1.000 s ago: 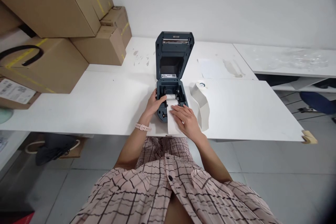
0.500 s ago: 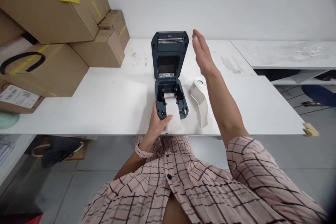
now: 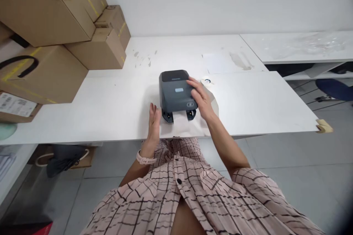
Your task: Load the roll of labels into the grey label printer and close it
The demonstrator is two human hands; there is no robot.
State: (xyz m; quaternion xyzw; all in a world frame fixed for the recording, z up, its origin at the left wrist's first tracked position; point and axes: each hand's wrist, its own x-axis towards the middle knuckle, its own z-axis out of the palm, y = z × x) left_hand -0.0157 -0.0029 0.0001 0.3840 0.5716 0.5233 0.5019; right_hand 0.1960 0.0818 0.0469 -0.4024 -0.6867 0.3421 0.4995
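White table (image 3: 261,106), cardboard boxes (image 3: 46,11), paper roll (image 3: 204,81) near printer (image 3: 175,96)

A hand could pass over the desk (image 3: 121,106) left of the printer (image 3: 173,93), up to the cardboard boxes (image 3: 44,75), except just beside its front corner, where the left hand (image 3: 153,123) stands. On the printer's right, the right hand (image 3: 202,98) and a paper roll (image 3: 205,81) obstruct; farther right there is passage. Behind the printer, room reaches to the wall (image 3: 198,0).
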